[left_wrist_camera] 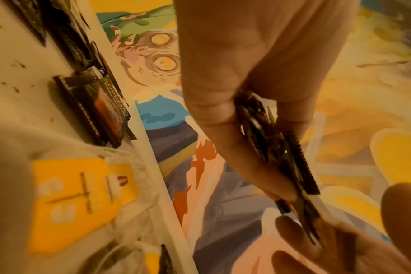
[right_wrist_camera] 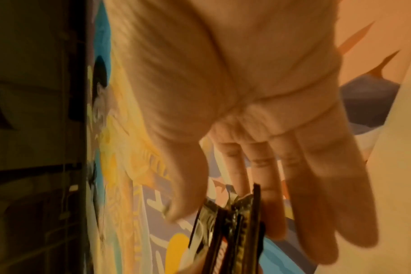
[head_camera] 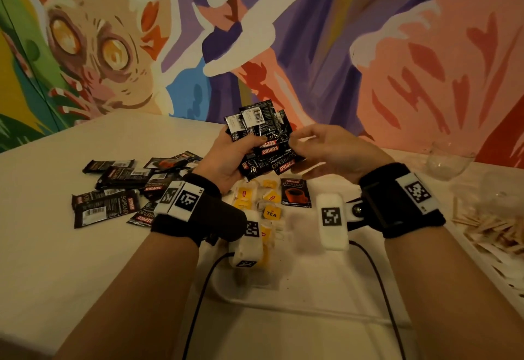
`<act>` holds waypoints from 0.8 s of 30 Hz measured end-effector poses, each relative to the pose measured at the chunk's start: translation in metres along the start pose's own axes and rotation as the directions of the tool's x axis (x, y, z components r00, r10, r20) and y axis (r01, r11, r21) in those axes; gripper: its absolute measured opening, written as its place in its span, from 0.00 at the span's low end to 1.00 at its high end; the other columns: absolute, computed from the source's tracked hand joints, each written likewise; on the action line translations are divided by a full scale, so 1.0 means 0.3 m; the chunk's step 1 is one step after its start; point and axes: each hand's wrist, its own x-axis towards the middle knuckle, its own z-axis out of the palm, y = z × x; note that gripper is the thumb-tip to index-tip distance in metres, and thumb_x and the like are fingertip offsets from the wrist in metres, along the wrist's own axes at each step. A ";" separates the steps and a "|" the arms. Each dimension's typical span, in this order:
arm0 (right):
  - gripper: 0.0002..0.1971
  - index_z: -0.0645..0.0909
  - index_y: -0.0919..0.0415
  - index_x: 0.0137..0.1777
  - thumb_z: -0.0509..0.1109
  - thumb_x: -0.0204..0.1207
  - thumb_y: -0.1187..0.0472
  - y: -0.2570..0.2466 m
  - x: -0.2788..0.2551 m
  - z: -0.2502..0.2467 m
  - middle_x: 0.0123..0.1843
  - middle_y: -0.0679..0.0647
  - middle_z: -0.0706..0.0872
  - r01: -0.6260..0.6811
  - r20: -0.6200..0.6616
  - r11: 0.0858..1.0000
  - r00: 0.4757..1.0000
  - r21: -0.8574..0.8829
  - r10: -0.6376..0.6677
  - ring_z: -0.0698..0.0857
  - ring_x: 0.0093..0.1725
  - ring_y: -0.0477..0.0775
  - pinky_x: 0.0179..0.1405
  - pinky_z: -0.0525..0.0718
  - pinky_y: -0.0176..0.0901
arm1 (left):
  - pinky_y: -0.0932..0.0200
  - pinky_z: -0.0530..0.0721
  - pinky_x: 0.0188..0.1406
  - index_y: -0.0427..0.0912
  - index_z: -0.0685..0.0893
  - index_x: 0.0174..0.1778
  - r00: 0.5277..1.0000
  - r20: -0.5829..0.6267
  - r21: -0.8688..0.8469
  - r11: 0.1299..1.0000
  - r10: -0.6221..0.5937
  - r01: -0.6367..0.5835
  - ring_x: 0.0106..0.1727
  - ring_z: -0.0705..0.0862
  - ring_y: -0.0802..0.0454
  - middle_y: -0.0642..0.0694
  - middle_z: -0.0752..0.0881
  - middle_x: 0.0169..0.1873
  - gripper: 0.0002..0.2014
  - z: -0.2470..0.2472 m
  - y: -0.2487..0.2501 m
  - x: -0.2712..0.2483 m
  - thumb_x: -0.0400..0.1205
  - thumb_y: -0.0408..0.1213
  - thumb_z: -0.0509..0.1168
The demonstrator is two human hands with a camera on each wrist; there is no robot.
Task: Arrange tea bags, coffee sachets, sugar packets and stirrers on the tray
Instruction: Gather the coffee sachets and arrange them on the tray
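Observation:
My left hand (head_camera: 235, 149) grips a fanned bunch of black coffee sachets (head_camera: 263, 138) above the table, thumb on top. The same bunch (left_wrist_camera: 282, 157) shows edge-on under the left thumb (left_wrist_camera: 223, 115). My right hand (head_camera: 326, 149) reaches in from the right. Its straight fingers (right_wrist_camera: 293, 176) lie against the back of the bunch (right_wrist_camera: 235, 222), and its thumb (right_wrist_camera: 183, 194) hovers just off the front. Below my hands, yellow-tagged tea bags (head_camera: 270, 212) and one coffee sachet (head_camera: 295, 193) lie on the white tray (head_camera: 283, 307). A tea bag tag (left_wrist_camera: 78, 200) shows close up.
Several loose coffee sachets (head_camera: 119, 189) are scattered on the white table left of the tray, and some of them (left_wrist_camera: 101, 111) also appear in the left wrist view. Wooden stirrers (head_camera: 493, 229) are heaped at the right. A clear glass (head_camera: 446, 161) stands at the back right, with a painted wall behind.

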 end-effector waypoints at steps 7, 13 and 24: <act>0.07 0.80 0.71 0.46 0.67 0.72 0.80 0.022 0.014 -0.019 0.31 0.60 0.88 -0.077 -0.056 0.991 0.995 0.110 0.084 0.88 0.25 0.48 0.26 0.87 0.33 | 0.51 0.89 0.32 0.38 0.73 0.70 0.997 -0.075 -0.029 0.999 0.014 -0.017 0.47 0.89 0.44 0.38 0.86 0.54 0.23 -0.003 -0.019 0.008 0.79 0.20 0.63; 0.11 0.82 0.64 0.50 0.62 0.77 0.77 0.041 0.025 -0.066 0.42 0.60 0.84 -0.124 -0.136 0.990 0.982 0.073 0.133 0.81 0.33 0.49 0.32 0.78 0.38 | 0.52 0.88 0.29 0.41 0.72 0.71 0.987 -0.157 -0.038 0.999 0.012 -0.018 0.53 0.87 0.40 0.37 0.85 0.59 0.25 -0.028 -0.025 0.022 0.79 0.22 0.63; 0.16 0.83 0.78 0.48 0.55 0.71 0.85 0.142 0.055 -0.139 0.39 0.61 0.84 -0.002 -0.371 0.998 0.928 0.068 0.027 0.84 0.41 0.56 0.36 0.87 0.34 | 0.53 0.88 0.29 0.42 0.74 0.70 0.983 -0.184 -0.033 0.999 0.020 -0.026 0.49 0.88 0.42 0.39 0.86 0.57 0.23 -0.043 -0.017 0.026 0.79 0.24 0.64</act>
